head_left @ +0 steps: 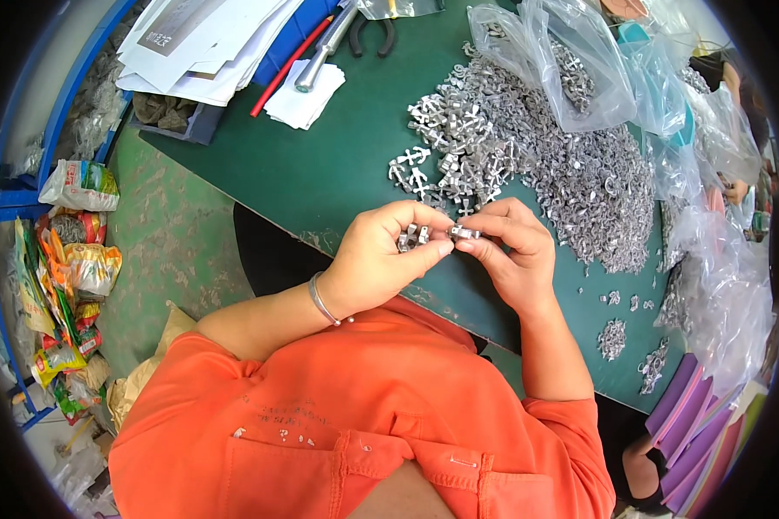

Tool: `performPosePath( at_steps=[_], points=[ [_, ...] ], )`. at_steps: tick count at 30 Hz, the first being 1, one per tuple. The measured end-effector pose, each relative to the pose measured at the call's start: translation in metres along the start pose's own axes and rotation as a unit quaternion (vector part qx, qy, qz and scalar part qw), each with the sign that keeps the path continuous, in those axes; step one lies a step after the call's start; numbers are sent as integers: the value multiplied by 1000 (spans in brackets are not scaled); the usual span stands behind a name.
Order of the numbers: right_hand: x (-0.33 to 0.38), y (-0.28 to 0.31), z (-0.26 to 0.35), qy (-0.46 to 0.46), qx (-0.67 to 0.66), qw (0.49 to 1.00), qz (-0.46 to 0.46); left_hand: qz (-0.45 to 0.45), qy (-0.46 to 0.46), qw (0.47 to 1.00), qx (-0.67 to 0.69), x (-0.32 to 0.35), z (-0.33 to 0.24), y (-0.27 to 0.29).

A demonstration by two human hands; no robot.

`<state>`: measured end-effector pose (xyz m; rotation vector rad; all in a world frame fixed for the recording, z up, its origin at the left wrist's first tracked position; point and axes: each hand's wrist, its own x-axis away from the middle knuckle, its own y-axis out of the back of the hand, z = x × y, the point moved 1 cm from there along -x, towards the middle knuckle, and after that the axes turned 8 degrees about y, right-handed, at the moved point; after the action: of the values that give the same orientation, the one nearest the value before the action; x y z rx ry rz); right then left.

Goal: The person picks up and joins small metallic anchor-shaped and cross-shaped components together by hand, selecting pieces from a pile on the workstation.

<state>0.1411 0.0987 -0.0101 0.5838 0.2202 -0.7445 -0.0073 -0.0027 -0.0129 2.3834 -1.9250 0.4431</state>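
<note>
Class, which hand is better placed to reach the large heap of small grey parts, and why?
Probably the right hand: it is nearer the heap of grey parts, while the left hand lies farther off and appears to cup several metal pieces.

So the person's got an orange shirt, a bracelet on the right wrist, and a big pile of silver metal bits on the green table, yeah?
No: the head view shows the bracelet on the left wrist. The orange shirt and big pile of silver metal bits on the green table are correct.
</note>
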Motion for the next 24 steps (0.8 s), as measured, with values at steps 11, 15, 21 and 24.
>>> performPosePath(
  at_steps=[11,15,21,24],
  points=[
    [8,5,3,-174,-243,954,-21,-11,18,998,54,-2,-9,1],
    [9,10,6,-160,-262,950,-50,-5,-68,998,10,-3,-4,4],
    [5,10,10,13,-93,993,-73,6,22,997,78,-2,-9,0],
    [-1,14,16,157,54,984,-57,30,69,989,131,-4,-6,0]
  ],
)
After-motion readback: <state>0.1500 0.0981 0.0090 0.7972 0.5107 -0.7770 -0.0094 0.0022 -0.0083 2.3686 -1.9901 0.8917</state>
